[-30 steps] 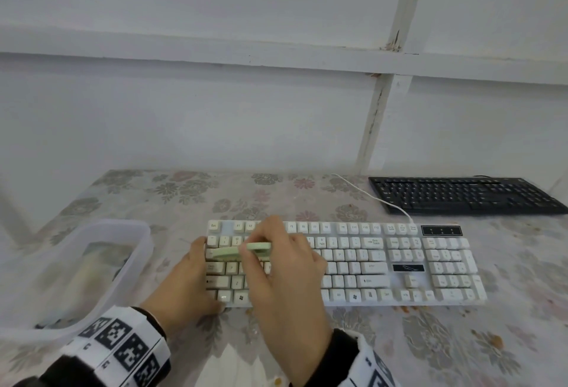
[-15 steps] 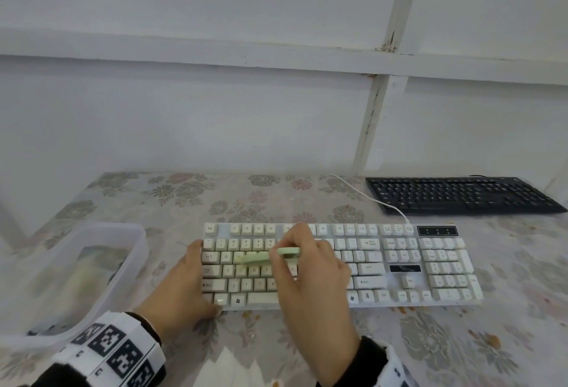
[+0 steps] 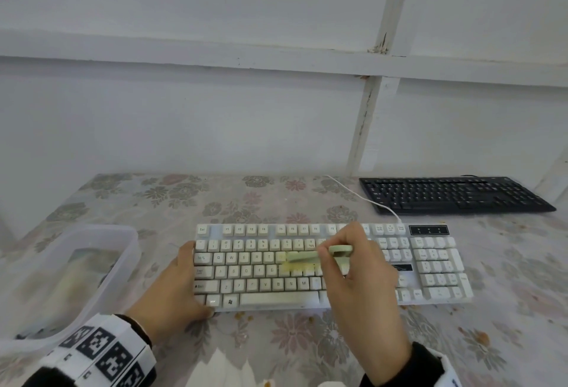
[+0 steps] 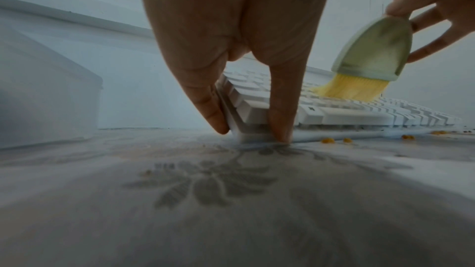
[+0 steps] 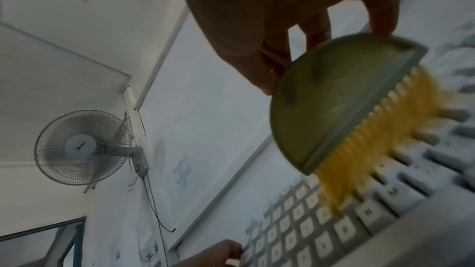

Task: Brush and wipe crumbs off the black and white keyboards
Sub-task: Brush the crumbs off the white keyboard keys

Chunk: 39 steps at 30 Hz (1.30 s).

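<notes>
While right hand (image 3: 358, 276) brushes: two keyboards, one brush (image 3: 310, 256).

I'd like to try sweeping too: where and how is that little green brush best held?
By its thin handle, from above, much as the right hand pinches it now. The green brush widens into a flat head with yellow bristles along its lower edge, so holding the narrow end probably keeps fingers off the white keyboard and lets the bristles reach down between the keys.

From the head we look down on the table (image 3: 507, 310). Our left wrist view skims its surface; our right looks up close. All share the white keyboard (image 3: 436, 267).
</notes>
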{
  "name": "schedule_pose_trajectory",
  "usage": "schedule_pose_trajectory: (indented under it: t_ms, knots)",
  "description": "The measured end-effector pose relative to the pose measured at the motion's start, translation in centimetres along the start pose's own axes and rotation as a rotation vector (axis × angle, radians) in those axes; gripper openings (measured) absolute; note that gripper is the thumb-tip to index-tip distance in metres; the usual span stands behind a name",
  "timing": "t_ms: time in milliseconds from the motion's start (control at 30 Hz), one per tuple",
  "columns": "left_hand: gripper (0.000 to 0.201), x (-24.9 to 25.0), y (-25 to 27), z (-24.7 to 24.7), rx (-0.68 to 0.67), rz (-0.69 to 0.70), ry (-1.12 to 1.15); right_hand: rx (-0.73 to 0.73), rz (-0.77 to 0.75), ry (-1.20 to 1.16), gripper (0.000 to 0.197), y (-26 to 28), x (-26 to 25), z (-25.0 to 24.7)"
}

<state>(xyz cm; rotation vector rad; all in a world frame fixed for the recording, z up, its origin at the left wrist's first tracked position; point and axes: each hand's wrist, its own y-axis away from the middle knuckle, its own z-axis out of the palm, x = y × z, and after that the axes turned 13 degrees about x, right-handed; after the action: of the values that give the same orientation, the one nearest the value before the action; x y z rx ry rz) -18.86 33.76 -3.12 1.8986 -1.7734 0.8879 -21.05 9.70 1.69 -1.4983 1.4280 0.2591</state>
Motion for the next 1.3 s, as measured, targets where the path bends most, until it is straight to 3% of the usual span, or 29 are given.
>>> schedule_pose_trajectory:
  t_ms: [100,300,433,633,767,933,1033,1133,1300]
  knots:
    - [0.084,0.0,-0.1,0.0,-0.001,-0.009,-0.008,-0.036,0.024,-0.08,0.017,0.0,-0.5,-0.6]
    - [0.087,-0.2,-0.1,0.1,-0.011,-0.02,-0.046,0.042,0.012,-0.015,0.02,-0.8,1.4,-1.6]
    - [0.089,-0.3,-0.2,0.2,-0.01,-0.019,-0.051,-0.04,0.01,-0.156,0.016,-0.6,1.2,-1.6]
    - [0.086,-0.4,-0.2,0.2,-0.004,-0.013,-0.053,0.093,-0.023,-0.016,0.017,-1.7,3.3,-3.0]
    - [0.086,-0.3,-0.2,0.2,-0.012,-0.013,-0.056,0.021,0.017,-0.212,0.021,-1.8,2.8,-4.0]
    - [0.087,-0.4,-0.2,0.2,-0.008,-0.005,-0.059,0.081,0.024,-0.12,0.025,-2.4,5.4,-5.0]
    - [0.087,-0.4,-0.3,0.2,-0.014,-0.01,-0.057,0.104,0.027,-0.166,0.012,-2.8,4.9,-5.7]
    - [0.087,-0.6,-0.4,0.2,-0.019,-0.011,-0.061,0.075,0.043,-0.205,0.014,-2.7,4.4,-5.9]
    - [0.089,-1.0,-0.4,0.4,-0.009,-0.01,-0.06,0.147,0.041,-0.047,0.018,-3.5,6.5,-6.7]
